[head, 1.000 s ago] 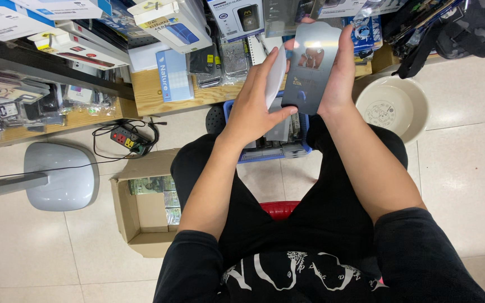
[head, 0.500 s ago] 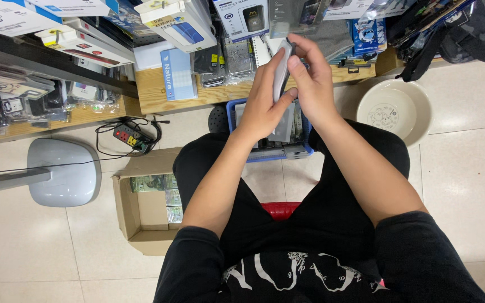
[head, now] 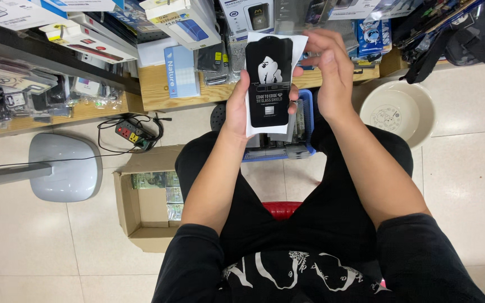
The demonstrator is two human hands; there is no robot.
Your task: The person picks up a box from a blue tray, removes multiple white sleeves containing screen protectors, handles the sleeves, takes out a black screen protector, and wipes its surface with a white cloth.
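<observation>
My left hand (head: 237,106) grips a flat white packet with a black phone-screen protector card (head: 269,84) on its face, held upright in front of me. My right hand (head: 332,73) is beside the packet's right edge, fingers bent near its top corner; whether it touches the packet I cannot tell. Under the packet, between my knees, sits a blue basket (head: 305,126) with more flat packets in it.
An open cardboard box (head: 141,207) with small green packets stands on the tile floor to my left. A grey fan base (head: 65,168) and a power strip (head: 130,133) lie further left. A cream bowl (head: 397,112) is at the right. Low wooden shelves (head: 158,92) hold boxed goods.
The packet was turned from edge-on to face me, showing its black front. My right hand slid off it to the right side; my left hand now carries it.
</observation>
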